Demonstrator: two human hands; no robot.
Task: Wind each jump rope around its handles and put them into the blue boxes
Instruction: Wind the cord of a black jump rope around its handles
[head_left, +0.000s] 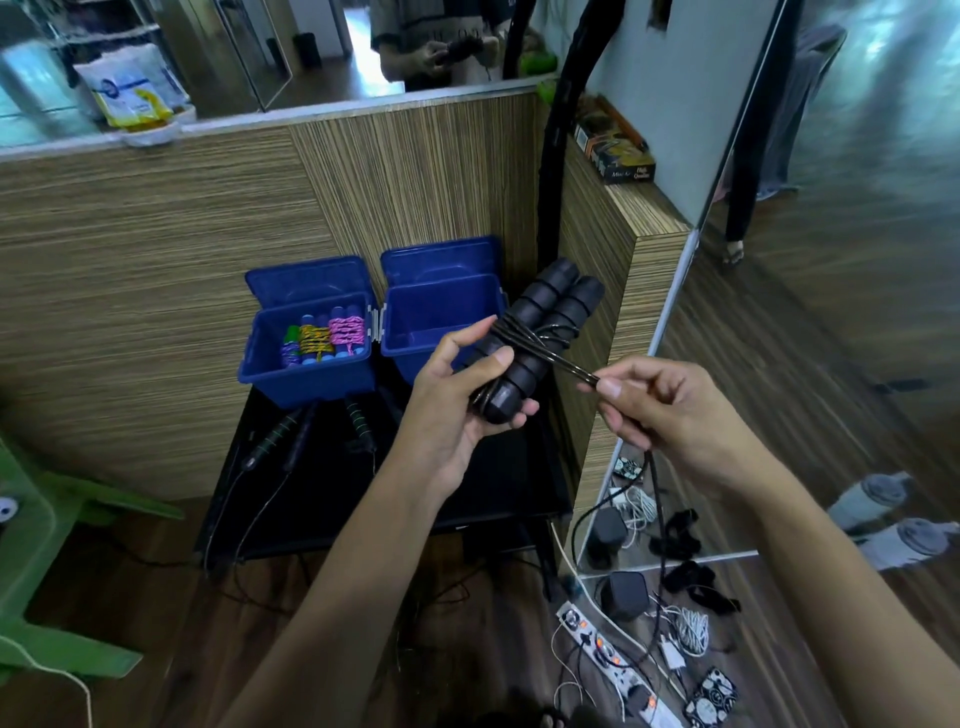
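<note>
Wood-grain panelled corner, black worktop (498, 493) with two open blue boxes (441, 332). Left hand (457, 410) gripping paired black handles (540, 332), fingers curled round them; right hand (670, 415) pinching black rope (571, 366) taut. Best kept tight, turns laid side by side, tail tucked under. Readable on a shelf carton (618, 150): "High Quality".

Two boxes (311, 358) side by side on table (498, 483), wound ropes (324, 338) in left box, seemingly unwound ropes (291, 436) before them.
</note>
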